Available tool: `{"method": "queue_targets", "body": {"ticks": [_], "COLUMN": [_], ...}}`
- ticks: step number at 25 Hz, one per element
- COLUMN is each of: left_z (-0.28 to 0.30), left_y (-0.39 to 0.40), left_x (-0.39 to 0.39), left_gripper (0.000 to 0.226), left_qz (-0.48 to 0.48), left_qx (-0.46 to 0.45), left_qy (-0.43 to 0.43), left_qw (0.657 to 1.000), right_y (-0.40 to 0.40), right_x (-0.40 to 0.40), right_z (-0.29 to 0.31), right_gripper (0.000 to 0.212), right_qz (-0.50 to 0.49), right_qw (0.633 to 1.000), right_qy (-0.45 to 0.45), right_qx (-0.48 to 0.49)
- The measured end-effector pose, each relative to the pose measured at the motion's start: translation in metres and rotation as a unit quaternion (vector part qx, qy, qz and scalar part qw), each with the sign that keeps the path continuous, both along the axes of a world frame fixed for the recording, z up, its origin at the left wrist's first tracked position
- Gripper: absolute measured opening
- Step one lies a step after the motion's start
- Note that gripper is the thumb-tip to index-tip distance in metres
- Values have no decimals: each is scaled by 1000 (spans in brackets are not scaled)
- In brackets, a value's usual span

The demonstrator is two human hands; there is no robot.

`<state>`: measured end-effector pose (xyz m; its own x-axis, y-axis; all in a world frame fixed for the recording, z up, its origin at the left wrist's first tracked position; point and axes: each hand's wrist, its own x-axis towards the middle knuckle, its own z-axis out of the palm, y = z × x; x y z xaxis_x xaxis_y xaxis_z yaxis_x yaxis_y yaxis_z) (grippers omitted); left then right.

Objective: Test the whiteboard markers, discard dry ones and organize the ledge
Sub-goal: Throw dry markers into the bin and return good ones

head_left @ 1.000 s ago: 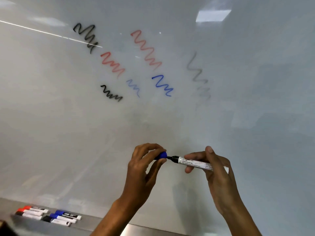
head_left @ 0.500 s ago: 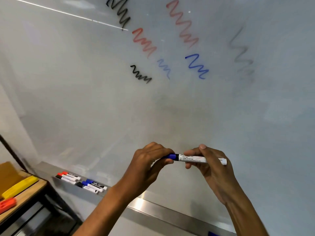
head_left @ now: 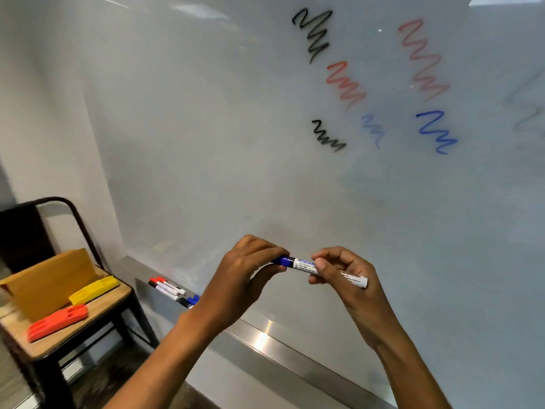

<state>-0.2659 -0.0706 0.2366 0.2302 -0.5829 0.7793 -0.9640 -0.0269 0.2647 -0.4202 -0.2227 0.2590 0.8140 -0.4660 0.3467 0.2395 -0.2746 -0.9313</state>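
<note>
Both hands meet in front of the glossy whiteboard (head_left: pixel 206 143) — the left hand (head_left: pixel 244 270) curls its fingers round the blue cap (head_left: pixel 282 260) of a white-barrelled marker (head_left: pixel 330 273), and the right hand (head_left: pixel 345 270) pinches the barrel. The cap sits on the marker, which is held level above the steel ledge (head_left: pixel 265 335). More red, black and blue markers (head_left: pixel 171 289) lie together on that ledge — left of the hands. Squiggles in black, red and blue (head_left: pixel 345 84) mark the board.
</note>
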Motion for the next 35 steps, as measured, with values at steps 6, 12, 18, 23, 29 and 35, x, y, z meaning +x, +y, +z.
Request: {"method": "queue_targets", "body": {"ticks": [6, 12, 18, 23, 29, 35], "left_z": [-21, -40, -78, -103, -137, -159], "left_y": [109, 223, 347, 421, 483, 524], "left_x": [57, 99, 133, 144, 160, 194], "left_gripper": [33, 73, 91, 97, 93, 92], "left_qz": [152, 282, 414, 499, 566, 619], "left_qx": [-15, 22, 63, 105, 123, 155], "left_qy": [19, 99, 125, 169, 230, 263], "left_qw": [988, 954, 899, 843, 782, 724], "right_y": [74, 172, 278, 351, 420, 469], "right_x": [75, 173, 253, 298, 354, 409], "right_z": [-18, -55, -97, -121, -158, -205], "right_gripper": [21, 33, 26, 31, 30, 29], "right_qz": [40, 6, 19, 125, 230, 266], "right_qw": [996, 944, 908, 899, 848, 789], "right_qy": [21, -29, -60, -3, 87, 145], "right_qx": [-76, -328, -413, -419, -469, -534]}}
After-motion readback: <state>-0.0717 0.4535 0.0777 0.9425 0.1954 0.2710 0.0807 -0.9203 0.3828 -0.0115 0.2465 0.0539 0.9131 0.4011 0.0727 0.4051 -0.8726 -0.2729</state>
